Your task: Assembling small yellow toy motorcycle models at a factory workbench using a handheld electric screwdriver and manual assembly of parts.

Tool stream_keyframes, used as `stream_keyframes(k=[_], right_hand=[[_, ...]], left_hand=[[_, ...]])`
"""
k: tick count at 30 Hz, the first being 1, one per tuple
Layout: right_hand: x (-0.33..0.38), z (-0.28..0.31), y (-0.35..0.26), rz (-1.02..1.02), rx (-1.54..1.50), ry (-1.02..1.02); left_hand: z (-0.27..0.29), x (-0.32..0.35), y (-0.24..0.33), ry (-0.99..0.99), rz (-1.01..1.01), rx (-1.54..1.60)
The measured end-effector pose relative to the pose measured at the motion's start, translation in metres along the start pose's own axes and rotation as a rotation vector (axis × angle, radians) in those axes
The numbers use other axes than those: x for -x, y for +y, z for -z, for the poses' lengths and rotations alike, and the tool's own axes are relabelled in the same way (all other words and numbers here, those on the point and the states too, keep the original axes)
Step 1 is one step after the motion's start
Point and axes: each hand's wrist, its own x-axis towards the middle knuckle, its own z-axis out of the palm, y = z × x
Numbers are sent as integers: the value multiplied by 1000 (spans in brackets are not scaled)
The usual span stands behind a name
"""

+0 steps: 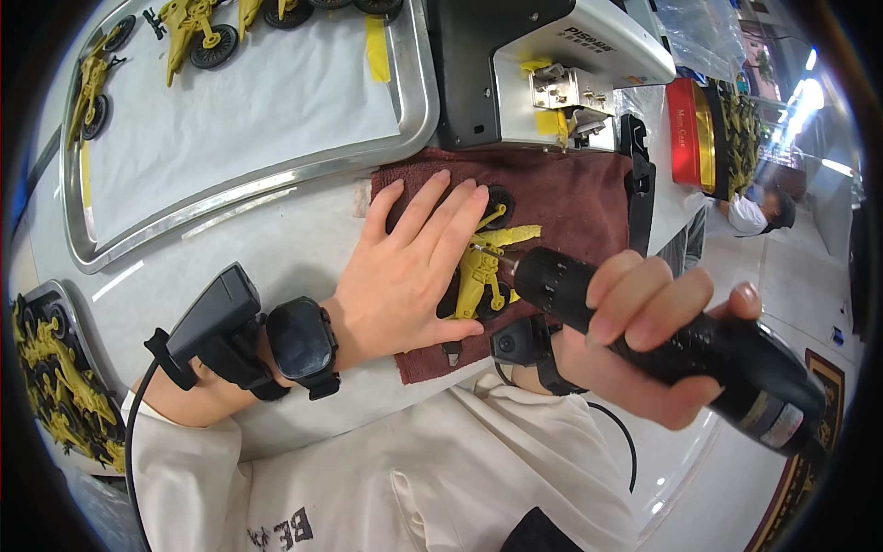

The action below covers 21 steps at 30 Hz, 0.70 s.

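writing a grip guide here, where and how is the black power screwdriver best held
Likely around the middle of the black power screwdriver, from the side nearest the person, as the right hand does. Its body is long, thick and round and slants away from the yellow model motorcycle, so a wrap there should leave the slim bit clear.

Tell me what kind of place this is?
Probably a toy-assembly workshop: a black power screwdriver is aimed at a yellow toy bike, and more yellow toy bikes sit in a metal tray.
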Motion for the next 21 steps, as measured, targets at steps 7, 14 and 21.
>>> stream_keyframes(k=[7,14,21], right_hand=[[6,18,15,-110,61,-199],[2,15,18,-172,11,-322],[-61,22,-14,-4,142,129]], left_hand=[[3,-2,1,-1,9,9],[5,-3,-1,-83,9,-38],[8,-3,5,-84,-2,-83]])
